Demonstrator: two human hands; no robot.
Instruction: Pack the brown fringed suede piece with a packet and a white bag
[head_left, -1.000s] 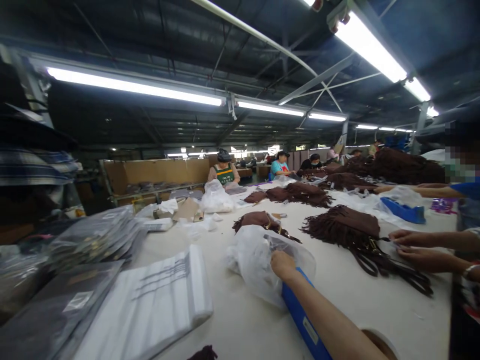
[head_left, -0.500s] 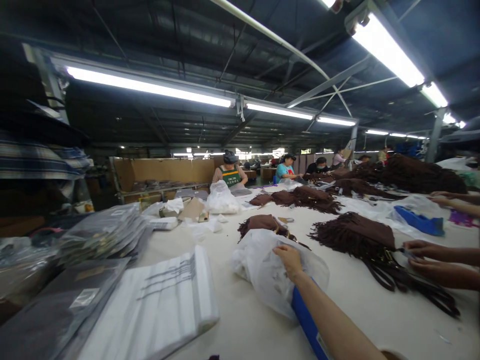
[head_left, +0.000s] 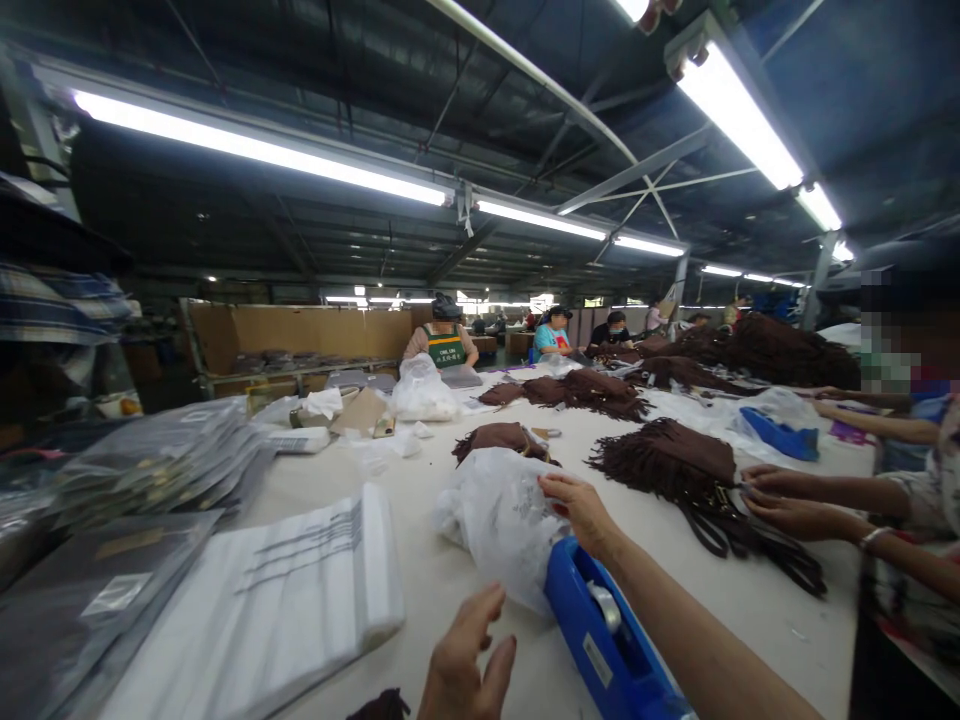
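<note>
My right hand [head_left: 581,512] reaches over a blue tape dispenser [head_left: 600,635]. Its fingertips are pinched at the edge of a crumpled clear plastic bag [head_left: 501,515]. Lower in the view, my left hand [head_left: 466,655] is raised above the white table, fingers apart and nothing in them. Just behind the plastic bag lies a brown fringed handbag [head_left: 499,438], partly covered by it. A stack of white plastic sleeves [head_left: 270,590] is to the left of my left hand. A small dark fringed piece [head_left: 380,705] shows at the bottom edge.
Bagged flat items [head_left: 165,460] are piled at the left. On the right, a co-worker's hands [head_left: 795,500] hold the strap end of a brown fringed handbag [head_left: 675,455]. Another blue dispenser [head_left: 780,433] lies beyond. Several people sit along the far side.
My left hand has come into view from below. The view has turned right, showing more of the co-worker. The plastic is drawn back, leaving more of the tape dispenser uncovered.
</note>
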